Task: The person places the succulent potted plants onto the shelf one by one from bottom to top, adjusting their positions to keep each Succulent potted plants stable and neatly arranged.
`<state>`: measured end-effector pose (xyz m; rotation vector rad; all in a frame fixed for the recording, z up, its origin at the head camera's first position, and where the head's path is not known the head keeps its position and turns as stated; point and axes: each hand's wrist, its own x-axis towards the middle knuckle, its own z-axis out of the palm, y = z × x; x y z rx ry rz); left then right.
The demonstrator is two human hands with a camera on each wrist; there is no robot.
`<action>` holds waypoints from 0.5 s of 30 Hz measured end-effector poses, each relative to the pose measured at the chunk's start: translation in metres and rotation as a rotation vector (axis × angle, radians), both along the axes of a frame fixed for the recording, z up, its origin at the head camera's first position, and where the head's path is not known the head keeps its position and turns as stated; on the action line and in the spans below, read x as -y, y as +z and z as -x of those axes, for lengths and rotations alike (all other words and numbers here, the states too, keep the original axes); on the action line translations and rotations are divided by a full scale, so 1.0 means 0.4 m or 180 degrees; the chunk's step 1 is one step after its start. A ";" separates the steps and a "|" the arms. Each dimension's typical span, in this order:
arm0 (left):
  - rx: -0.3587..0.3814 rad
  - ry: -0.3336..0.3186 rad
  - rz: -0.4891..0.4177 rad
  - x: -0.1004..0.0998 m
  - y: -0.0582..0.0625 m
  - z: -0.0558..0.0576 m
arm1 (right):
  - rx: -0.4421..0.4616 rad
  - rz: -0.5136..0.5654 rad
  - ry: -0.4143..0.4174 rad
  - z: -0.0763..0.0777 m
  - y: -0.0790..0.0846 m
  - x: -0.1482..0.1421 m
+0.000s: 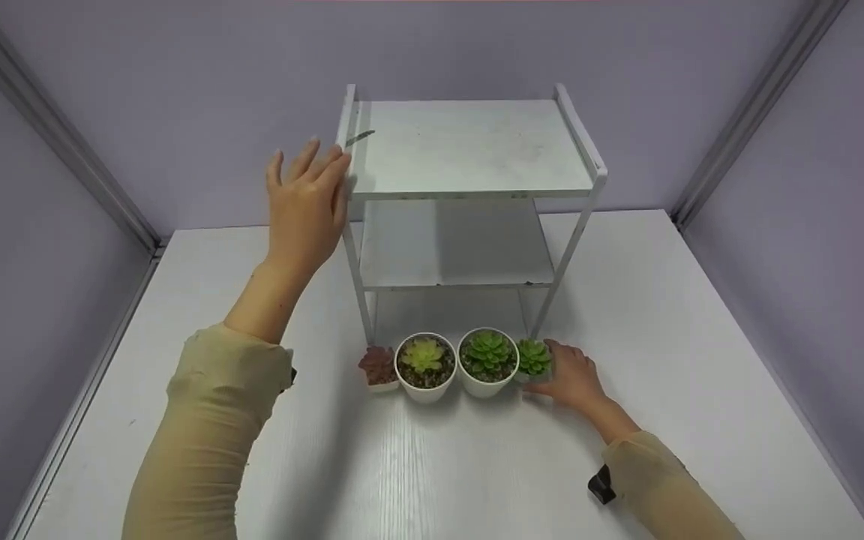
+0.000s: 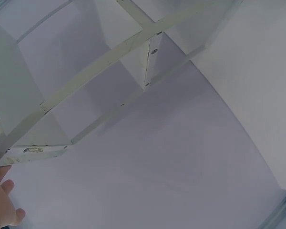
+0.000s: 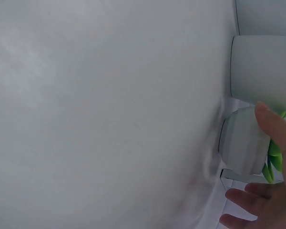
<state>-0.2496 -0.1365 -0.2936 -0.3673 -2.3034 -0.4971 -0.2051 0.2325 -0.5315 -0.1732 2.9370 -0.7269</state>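
Head view first, and the left hand (image 1: 308,210) is up at the white rack (image 1: 469,142), fingertips at the left side rail of the top shelf, its grip loose and spread. Down on the right, the right hand (image 1: 574,379) is at the small green succulent (image 1: 533,356), thumb on the near side, fingers on the far side, that grip apart. And what a line-up on the white bench (image 1: 432,480): small reddish succulent (image 1: 378,364) at the left end, then the yellow-green succulent (image 1: 424,354), the larger green succulent (image 1: 489,350), and the small green one at the right end, all in a row by the rack's front.

Over to the left wrist: the rack slants across the upper part, and the left hand peeks in at lower left, right by a corner of the frame.

Right wrist now: the small white pot (image 3: 240,140) stands just beside a bigger white pot (image 3: 260,67). The thumb overlaps its rim; whether it presses, I can't tell. The other fingers spread clear of it.
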 end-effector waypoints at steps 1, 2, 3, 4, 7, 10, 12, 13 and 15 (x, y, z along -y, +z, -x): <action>0.0014 -0.0003 -0.0003 -0.001 0.001 -0.001 | -0.0005 0.0027 0.0002 0.000 -0.003 0.000; 0.0027 -0.0001 0.0007 -0.002 0.002 -0.003 | -0.0005 0.0054 0.0006 0.000 -0.005 0.000; 0.0039 0.0000 0.0011 -0.003 0.003 -0.005 | -0.0007 0.0069 0.0021 0.000 -0.008 -0.001; 0.0051 0.0000 0.0016 -0.004 0.005 -0.007 | 0.0001 0.0094 0.0019 0.001 -0.010 -0.002; 0.0075 -0.0002 0.0010 -0.006 0.011 -0.010 | 0.0037 0.0179 0.0008 0.004 -0.014 -0.004; 0.0104 0.0006 0.0017 -0.009 0.018 -0.013 | 0.0124 0.0249 -0.0016 0.007 -0.013 -0.006; 0.0131 0.0001 0.0022 -0.012 0.022 -0.014 | 0.0185 0.0280 -0.0036 0.008 -0.013 -0.009; 0.0147 0.0002 0.0032 -0.012 0.024 -0.014 | 0.0209 0.0287 -0.0044 0.007 -0.012 -0.010; 0.0168 0.0006 0.0060 -0.014 0.027 -0.014 | 0.0247 0.0311 -0.0075 0.006 -0.011 -0.011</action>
